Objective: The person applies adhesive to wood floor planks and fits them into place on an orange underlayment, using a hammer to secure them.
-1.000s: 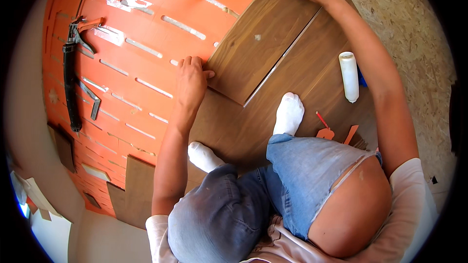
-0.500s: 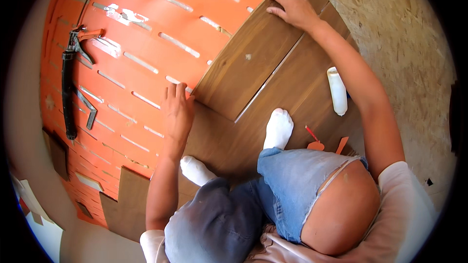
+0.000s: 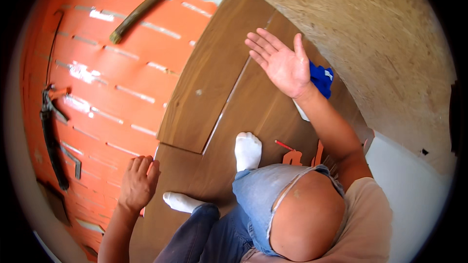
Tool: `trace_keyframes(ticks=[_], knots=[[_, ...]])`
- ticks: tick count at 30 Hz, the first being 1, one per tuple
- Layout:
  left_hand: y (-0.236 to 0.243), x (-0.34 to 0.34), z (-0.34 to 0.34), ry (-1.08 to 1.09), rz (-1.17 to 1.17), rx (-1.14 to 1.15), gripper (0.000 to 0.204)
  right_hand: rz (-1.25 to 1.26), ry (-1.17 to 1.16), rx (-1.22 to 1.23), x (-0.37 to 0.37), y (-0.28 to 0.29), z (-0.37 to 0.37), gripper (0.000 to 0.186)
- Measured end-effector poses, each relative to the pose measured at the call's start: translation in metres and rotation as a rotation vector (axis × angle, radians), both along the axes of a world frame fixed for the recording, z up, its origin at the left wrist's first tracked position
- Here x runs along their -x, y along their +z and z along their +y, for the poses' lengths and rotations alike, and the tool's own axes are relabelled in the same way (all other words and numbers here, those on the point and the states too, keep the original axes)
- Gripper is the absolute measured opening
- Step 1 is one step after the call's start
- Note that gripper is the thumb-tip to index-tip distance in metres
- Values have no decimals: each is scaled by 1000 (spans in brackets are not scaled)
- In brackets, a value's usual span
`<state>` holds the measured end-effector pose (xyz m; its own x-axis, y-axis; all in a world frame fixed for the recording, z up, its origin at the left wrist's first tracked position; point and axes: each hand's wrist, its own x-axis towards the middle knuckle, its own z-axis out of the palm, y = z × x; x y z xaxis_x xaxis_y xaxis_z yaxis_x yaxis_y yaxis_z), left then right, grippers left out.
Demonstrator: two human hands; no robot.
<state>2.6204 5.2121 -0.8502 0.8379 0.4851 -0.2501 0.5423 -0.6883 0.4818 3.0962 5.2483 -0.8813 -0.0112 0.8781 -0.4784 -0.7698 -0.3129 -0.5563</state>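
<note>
My right hand is raised over the brown floorboards, palm up, fingers and thumb stretched out, holding nothing. By the near left end of a brown wood plank, my left hand hovers or rests at the edge of the boards over the orange underlay. Its fingers are loosely bent, with nothing visible in them. A narrow gap separates that plank from the neighbouring floorboard. Partly hidden behind my right wrist are a blue item and the white tube.
On the slotted underlay lie a hammer, a black caulking gun and an L-shaped metal piece. A red pencil and orange scraps lie beside my knee. Chipboard borders the boards on the right.
My right hand has lifted off the plank's far end and turned palm up. My left hand has drawn back from its near end. The view has shifted, showing the whole hammer and the blue item.
</note>
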Motion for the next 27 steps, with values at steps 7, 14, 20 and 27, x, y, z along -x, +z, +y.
trace_keyframes(ticks=[7,14,20,27], knots=[[-29,-65,-15,-68,-149,-78,33,-1858,255,186,-102,-19,-93,59],[-94,-89,-54,-42,-246,-170,50,-2236,416,342,-180,-45,-197,51],[-108,-74,-59,31,-267,-218,49,-2228,275,-105,-129,23,-107,46],[-132,-46,-64,-2,-355,-250,45,-2158,450,-535,-63,5,7,49]])
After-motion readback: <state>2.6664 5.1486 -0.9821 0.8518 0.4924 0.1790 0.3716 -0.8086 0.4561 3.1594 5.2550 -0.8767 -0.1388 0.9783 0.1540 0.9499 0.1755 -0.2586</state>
